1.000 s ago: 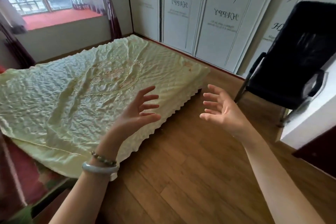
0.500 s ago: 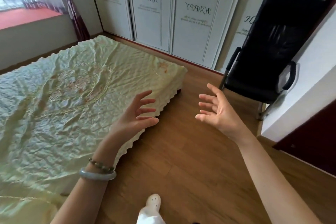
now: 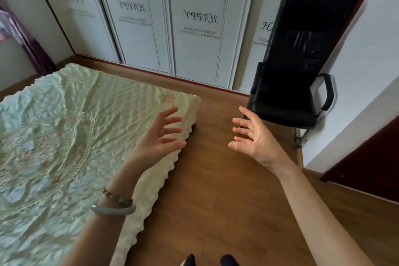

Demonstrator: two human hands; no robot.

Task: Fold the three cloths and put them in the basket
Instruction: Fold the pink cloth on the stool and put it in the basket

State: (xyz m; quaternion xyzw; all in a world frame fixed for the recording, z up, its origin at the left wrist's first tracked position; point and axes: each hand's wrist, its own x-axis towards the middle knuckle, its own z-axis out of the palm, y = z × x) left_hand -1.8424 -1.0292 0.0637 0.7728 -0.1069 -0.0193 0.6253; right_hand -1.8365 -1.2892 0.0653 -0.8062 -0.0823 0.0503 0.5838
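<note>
1. While both your arms reach forward, your left hand [image 3: 159, 136] hangs above the edge of the pale green quilted bedspread [image 3: 75, 136], fingers spread and loosely bent, holding nothing.
2. Your right hand [image 3: 254, 136] faces it palm to palm over the wooden floor [image 3: 216, 201], fingers splayed, gripping nothing.
3. A pale bangle [image 3: 112, 209] and a bead bracelet [image 3: 117, 197] circle your left wrist.
4. A black armchair [image 3: 298, 71] stands just beyond your right hand, backed against white wardrobe doors [image 3: 194, 28] with flower prints and mirrored "HAPPY" lettering.
5. A purple curtain [image 3: 28, 45] hangs far left, and a dark door [image 3: 371, 162] sits at right.
6. You cannot tell from this view where the cloths and basket are.
</note>
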